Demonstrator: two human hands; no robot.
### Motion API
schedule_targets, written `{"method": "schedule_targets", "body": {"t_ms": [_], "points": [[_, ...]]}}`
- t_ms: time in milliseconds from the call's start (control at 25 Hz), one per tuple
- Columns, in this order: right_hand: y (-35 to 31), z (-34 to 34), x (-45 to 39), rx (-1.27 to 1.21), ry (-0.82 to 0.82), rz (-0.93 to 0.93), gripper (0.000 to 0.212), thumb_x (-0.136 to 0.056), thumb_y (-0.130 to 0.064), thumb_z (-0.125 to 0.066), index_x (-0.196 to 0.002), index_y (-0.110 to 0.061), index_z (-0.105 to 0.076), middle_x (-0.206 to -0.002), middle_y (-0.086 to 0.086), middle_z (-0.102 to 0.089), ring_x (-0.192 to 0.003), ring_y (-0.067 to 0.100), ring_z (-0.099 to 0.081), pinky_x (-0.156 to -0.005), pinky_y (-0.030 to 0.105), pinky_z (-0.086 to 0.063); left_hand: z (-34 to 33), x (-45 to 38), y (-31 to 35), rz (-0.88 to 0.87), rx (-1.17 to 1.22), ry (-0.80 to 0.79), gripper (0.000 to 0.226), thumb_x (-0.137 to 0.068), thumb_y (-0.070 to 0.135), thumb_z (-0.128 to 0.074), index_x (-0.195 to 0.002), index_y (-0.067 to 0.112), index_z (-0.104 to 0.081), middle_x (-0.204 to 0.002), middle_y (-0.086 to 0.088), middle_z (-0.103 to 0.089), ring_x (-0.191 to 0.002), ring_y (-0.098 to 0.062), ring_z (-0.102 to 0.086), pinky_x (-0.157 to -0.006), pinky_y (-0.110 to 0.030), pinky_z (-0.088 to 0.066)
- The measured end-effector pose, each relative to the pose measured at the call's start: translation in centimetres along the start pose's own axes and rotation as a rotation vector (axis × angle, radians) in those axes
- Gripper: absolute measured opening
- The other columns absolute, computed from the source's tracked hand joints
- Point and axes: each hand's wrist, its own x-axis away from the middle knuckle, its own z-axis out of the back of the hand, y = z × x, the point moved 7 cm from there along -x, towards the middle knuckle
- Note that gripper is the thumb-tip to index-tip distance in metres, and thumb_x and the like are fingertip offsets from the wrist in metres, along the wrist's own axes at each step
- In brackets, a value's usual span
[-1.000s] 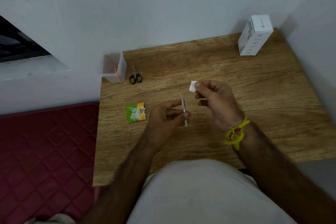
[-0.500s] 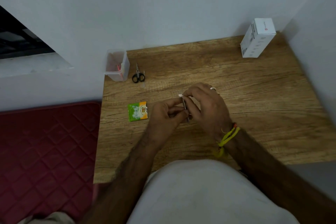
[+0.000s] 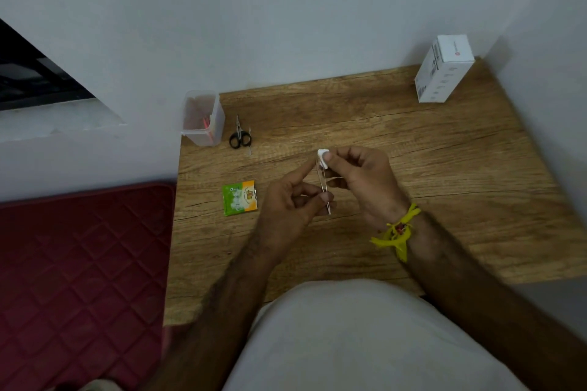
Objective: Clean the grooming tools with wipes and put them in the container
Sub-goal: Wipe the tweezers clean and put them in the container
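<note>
Wipe [image 3: 323, 158], pinched by right hand [image 3: 365, 182], now at tip of tweezers [image 3: 324, 189] left hand [image 3: 293, 205] grips.

The wooden table [image 3: 444, 200] carries a clear container [image 3: 203, 119], black scissors [image 3: 240, 136], a green sachet [image 3: 239, 197] and a white box [image 3: 443, 70].

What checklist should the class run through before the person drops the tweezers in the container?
1. Left hand grips tweezers: ok.
2. Right hand pinches wipe at the tweezers' far end: ok.
3. Tweezers wiped clean: cannot tell.
4. Container upright, top open: ok.
5. Path to the container: scissors lie beside it, not in the way: ok.
6. Scissors cleaned and stored: not ok, on the table.
</note>
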Motion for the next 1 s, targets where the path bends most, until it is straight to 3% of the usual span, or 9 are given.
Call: {"method": "schedule_targets", "body": {"t_ms": [120,240,480,680,840,1000], "points": [[1.3,-0.5,0.7,-0.105,-0.103,-0.153,0.012,-0.093,-0.012,-0.068,-0.091,0.0,-0.072,-0.082,0.011,-0.071,-0.073,0.017,-0.067,-0.066,0.028,-0.056,0.6,-0.3,0.2,-0.005,-0.012,0.024,0.074,-0.086,-0.008,-0.07,-0.15,0.01,-0.039,-0.087,-0.015,-0.076,-0.088,-0.033,-0.074,-0.08,-0.041,-0.061],[1.5,-0.3,0.7,-0.237,-0.106,-0.236,0.008,-0.093,-0.01,-0.066,-0.089,-0.006,-0.071,-0.081,0.006,-0.073,-0.069,0.012,-0.066,-0.064,0.024,-0.055,0.3,-0.2,0.2,-0.004,-0.032,0.01,0.075,-0.086,-0.007,-0.07,-0.151,0.009,-0.037,-0.086,-0.016,-0.075,-0.086,-0.032,-0.074,-0.08,-0.04,-0.061],[1.6,-0.6,0.5,-0.153,-0.137,-0.231,0.011,-0.094,-0.009,-0.066,-0.095,0.001,-0.071,-0.084,0.011,-0.073,-0.073,0.016,-0.069,-0.066,0.025,-0.058,0.7,-0.5,0.5,-0.025,-0.074,0.035,0.073,-0.085,-0.006,-0.072,-0.148,0.013,-0.04,-0.085,-0.016,-0.075,-0.085,-0.031,-0.075,-0.08,-0.043,-0.061],[2.7,-1.0,0.7,-0.181,-0.25,-0.354,0.012,-0.093,-0.008,-0.065,-0.083,-0.009,-0.073,-0.079,0.005,-0.073,-0.073,0.013,-0.068,-0.068,0.022,-0.056,1.4,-0.3,0.3,0.008,-0.028,0.093,0.069,-0.085,-0.009,-0.07,-0.145,0.01,-0.044,-0.086,-0.019,-0.074,-0.084,-0.032,-0.075,-0.075,-0.038,-0.062],[3.2,0.9,0.1,-0.217,-0.109,-0.343,0.007,-0.093,-0.009,-0.066,-0.094,-0.004,-0.071,-0.083,0.006,-0.07,-0.073,0.011,-0.066,-0.067,0.023,-0.055,1.9,-0.4,0.2,0.002,-0.057,0.162,0.057,-0.087,-0.006,-0.07,-0.139,0.009,-0.051,-0.087,-0.019,-0.075,-0.083,-0.03,-0.075,-0.075,-0.037,-0.062],[3.6,1.6,-0.7,-0.074,-0.012,-0.243,0.008,-0.095,-0.012,-0.066,-0.091,-0.007,-0.071,-0.083,0.008,-0.07,-0.071,0.012,-0.064,-0.068,0.025,-0.055,3.1,-0.1,0.3,0.005,-0.147,0.308,0.032,-0.087,0.0,-0.073,-0.115,0.014,-0.066,-0.084,-0.012,-0.076,-0.077,-0.023,-0.076,-0.074,-0.037,-0.063]]}}
